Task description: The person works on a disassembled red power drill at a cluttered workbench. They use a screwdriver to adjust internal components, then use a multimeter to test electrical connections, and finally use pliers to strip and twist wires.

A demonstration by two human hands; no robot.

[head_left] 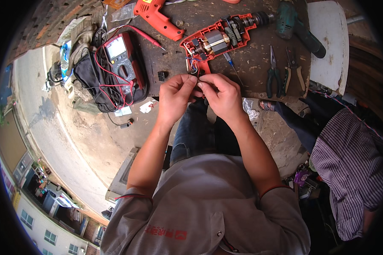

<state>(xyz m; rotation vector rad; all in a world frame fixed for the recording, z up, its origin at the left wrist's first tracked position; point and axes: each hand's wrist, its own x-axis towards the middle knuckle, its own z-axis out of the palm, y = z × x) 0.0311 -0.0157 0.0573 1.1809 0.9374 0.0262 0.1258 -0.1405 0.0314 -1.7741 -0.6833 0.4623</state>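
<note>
An opened red power drill (216, 42) lies on the bench with half its shell off, its motor, gears and chuck showing. Thin wires (194, 67) come out of its handle and run down to my fingertips. My left hand (175, 97) and my right hand (224, 97) meet at the bench's near edge, thumbs and forefingers pinched together on the wire. Their exact grip is partly hidden by the fingers. A small black block-shaped part (162, 76) sits left of my left hand. Beyond the handle rests a screwdriver (230, 60) with a blue handle.
A red multimeter (124, 68) with coiled leads lies on a black bag at the left. The other red shell half (159, 21) is at the back. Needle-nose pliers (273, 70), wire strippers (292, 70) and a green cordless drill (297, 32) lie right. A person (349, 157) sits nearby.
</note>
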